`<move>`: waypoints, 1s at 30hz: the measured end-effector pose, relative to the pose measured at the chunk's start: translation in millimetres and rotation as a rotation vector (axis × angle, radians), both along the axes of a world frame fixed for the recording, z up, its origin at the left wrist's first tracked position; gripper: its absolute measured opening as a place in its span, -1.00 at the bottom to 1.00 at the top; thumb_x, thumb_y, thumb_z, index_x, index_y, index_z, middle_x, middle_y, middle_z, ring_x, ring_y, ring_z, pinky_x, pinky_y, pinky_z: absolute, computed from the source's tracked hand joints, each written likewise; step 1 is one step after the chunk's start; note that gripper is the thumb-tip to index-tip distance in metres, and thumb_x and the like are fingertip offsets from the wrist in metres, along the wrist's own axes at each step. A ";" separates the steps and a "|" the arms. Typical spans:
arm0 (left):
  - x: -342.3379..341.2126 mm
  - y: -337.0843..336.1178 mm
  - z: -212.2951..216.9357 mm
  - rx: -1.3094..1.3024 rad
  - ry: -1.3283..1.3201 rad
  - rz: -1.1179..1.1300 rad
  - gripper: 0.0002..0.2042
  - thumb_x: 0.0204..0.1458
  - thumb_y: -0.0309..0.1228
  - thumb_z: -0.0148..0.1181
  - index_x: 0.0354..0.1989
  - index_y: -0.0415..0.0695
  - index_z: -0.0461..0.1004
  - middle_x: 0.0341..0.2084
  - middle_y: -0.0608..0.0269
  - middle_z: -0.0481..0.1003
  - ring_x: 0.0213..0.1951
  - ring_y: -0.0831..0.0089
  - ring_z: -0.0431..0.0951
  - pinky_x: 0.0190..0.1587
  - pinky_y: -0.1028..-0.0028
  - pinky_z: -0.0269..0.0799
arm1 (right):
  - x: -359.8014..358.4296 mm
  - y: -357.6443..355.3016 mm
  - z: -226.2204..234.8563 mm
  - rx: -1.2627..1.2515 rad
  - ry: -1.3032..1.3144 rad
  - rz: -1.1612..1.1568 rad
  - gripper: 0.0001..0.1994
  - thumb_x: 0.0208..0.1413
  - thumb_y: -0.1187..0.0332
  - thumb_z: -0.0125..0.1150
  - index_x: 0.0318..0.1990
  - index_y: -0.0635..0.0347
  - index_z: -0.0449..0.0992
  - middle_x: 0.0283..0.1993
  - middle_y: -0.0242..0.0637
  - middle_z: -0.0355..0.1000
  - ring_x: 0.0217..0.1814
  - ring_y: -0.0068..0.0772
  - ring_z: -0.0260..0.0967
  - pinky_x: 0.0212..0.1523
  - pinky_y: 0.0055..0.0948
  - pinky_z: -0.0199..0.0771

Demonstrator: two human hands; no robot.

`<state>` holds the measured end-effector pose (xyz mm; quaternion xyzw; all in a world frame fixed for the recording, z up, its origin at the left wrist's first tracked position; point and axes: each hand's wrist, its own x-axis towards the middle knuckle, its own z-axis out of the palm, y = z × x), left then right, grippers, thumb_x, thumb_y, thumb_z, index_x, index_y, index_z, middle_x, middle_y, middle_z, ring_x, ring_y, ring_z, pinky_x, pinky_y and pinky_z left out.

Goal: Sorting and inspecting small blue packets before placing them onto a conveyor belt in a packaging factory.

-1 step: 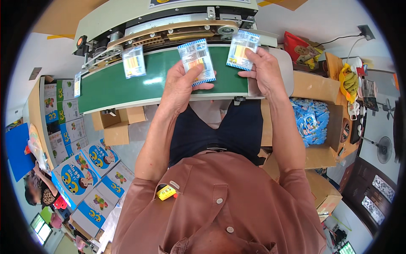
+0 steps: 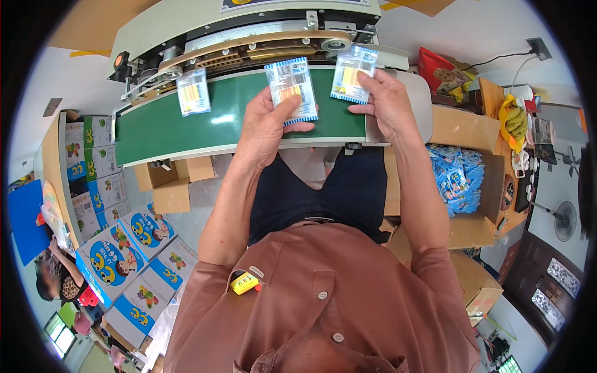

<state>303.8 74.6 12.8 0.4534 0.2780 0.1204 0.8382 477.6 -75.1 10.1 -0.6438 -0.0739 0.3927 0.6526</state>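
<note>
The fisheye view looks down from the wearer's head, close over the brown shirt [image 2: 373,298] at six o'clock. It faces the green belt [image 2: 161,133] and machine [image 2: 205,25] at twelve, with the left grip [image 2: 266,123] near at eleven and the right grip [image 2: 393,102] between one and two. Its sweep takes in cartons [image 2: 107,264] at eight and a farther fan [image 2: 564,221] past three.

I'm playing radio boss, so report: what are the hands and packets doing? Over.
Left hand: grip on striped packet. Right hand: grip on second packet. Third packet: farther left, over green belt. Machine: close beyond all three.
</note>
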 end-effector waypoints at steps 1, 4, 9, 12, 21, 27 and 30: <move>-0.8 0.4 -1.9 0.024 -0.011 -0.006 -0.71 0.21 -0.42 0.17 0.04 -0.30 0.43 -0.17 0.09 0.57 -0.24 0.40 0.64 -0.29 0.45 0.70 | 0.6 3.9 -1.0 0.001 0.001 0.002 -0.70 0.30 0.30 0.12 0.04 0.36 0.46 -0.10 -0.19 0.54 -0.17 -0.46 0.56 -0.31 -0.50 0.72; -3.1 2.5 -1.3 0.035 -0.022 0.005 -0.72 0.21 -0.44 0.15 0.05 -0.30 0.42 -0.17 0.09 0.57 -0.24 0.40 0.64 -0.27 0.43 0.70 | -4.0 20.6 -4.2 -0.015 0.011 0.119 -0.67 0.30 0.28 0.12 0.05 0.38 0.45 -0.07 -0.15 0.53 -0.13 -0.44 0.56 -0.31 -0.48 0.71; -3.2 1.5 -0.9 -0.042 -0.057 0.028 -0.70 0.21 -0.43 0.16 0.06 -0.29 0.42 -0.15 0.12 0.58 -0.18 0.40 0.64 -0.19 0.42 0.70 | -14.1 41.4 -0.7 0.013 0.050 0.140 -0.64 0.30 0.25 0.13 0.07 0.39 0.44 -0.02 -0.11 0.52 -0.08 -0.41 0.55 -0.25 -0.47 0.68; -0.2 -2.6 -4.4 -0.059 -0.074 0.011 -0.68 0.21 -0.41 0.17 0.08 -0.29 0.40 -0.13 0.12 0.58 -0.15 0.39 0.64 -0.16 0.41 0.69 | -28.9 30.0 11.6 0.047 0.071 0.071 -0.62 0.30 0.24 0.15 0.08 0.40 0.44 -0.03 -0.13 0.51 -0.09 -0.41 0.53 -0.18 -0.46 0.64; 16.6 -23.2 -2.4 0.037 -0.018 -0.093 -0.62 0.21 -0.41 0.20 0.09 -0.32 0.28 -0.11 -0.02 0.56 -0.13 0.31 0.64 -0.14 0.41 0.67 | -20.3 -10.9 -3.7 0.116 0.020 0.008 -0.71 0.33 0.29 0.08 0.05 0.32 0.43 -0.12 -0.21 0.54 -0.14 -0.42 0.57 -0.24 -0.48 0.69; 7.4 -20.4 -3.8 0.041 0.022 -0.098 -0.64 0.21 -0.39 0.20 0.08 -0.31 0.30 -0.12 -0.05 0.56 -0.14 0.27 0.65 -0.18 0.40 0.68 | 0.1 -11.3 -2.2 0.040 -0.002 -0.091 -0.74 0.33 0.30 0.05 0.01 0.32 0.45 -0.12 -0.20 0.54 -0.19 -0.41 0.59 -0.32 -0.45 0.73; 1.2 -18.9 -5.9 0.023 0.013 -0.103 -0.62 0.20 -0.38 0.22 0.08 -0.34 0.31 -0.13 -0.05 0.57 -0.16 0.31 0.65 -0.22 0.43 0.66 | 0.4 0.7 -5.8 0.034 0.016 -0.052 -0.72 0.33 0.29 0.06 0.01 0.33 0.45 -0.11 -0.21 0.53 -0.17 -0.41 0.58 -0.31 -0.42 0.73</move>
